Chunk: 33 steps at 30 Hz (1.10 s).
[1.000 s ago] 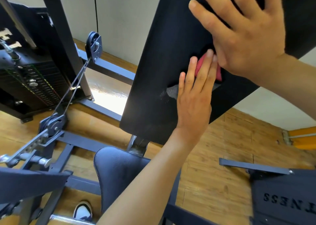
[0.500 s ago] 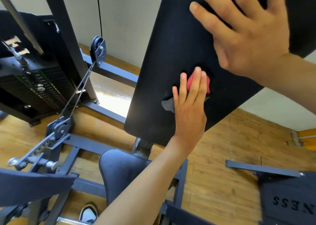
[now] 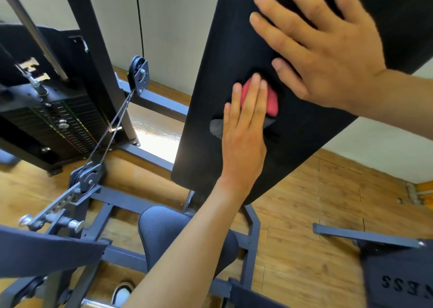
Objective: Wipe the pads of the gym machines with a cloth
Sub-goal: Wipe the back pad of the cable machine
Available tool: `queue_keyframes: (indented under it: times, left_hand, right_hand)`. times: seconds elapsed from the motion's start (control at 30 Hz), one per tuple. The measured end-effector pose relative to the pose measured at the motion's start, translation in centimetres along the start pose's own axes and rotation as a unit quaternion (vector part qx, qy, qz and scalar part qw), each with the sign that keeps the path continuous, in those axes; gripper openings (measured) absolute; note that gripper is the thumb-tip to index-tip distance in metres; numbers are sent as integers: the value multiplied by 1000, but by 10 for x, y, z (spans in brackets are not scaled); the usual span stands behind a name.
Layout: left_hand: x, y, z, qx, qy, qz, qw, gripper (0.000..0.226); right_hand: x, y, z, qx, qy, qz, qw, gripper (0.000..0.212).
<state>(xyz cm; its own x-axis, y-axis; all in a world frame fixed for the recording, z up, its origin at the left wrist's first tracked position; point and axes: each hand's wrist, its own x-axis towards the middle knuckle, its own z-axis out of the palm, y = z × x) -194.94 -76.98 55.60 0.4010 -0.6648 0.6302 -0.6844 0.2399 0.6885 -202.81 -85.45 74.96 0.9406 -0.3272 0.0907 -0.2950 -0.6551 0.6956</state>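
Pink cloth is lying under the flat-fingered left hand, pressing against the black back pad. Right hand, fingers spread, is bracing the pad; advisable to keep pressure even, overlapping strokes toward the lower edge.

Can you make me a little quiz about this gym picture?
1. True or false: the left hand presses a pink cloth flat against the tall black back pad.
2. What does the right hand touch? A) the black weight stack B) the back pad C) the rounded dark blue seat
3. Fill in: the floor is made of ____ planks.

Key: 1 true; 2 B; 3 wooden.
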Motion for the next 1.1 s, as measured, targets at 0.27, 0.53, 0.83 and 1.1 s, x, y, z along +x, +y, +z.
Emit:
queue_keyframes:
  times: [0.27,0.53,0.83,1.1]
  left_hand:
    - [-102,-64,1,79,-60,-75,992,95]
    - [-34,-32,1,-32,-31,-10,999,65]
    - [-120,-89,0,119,-73,-107,985,89]
    - [-115,-72,-11,-42,-55,-144,987,93]
  right_hand:
    - [-16,-25,19,-92,-43,-129,986,73]
    - [-28,-30,39,-84,-12,-155,984,64]
    - [-28,-36,41,-82,-3,-145,986,62]
    - [-29,-42,44,-95,26,-158,983,63]
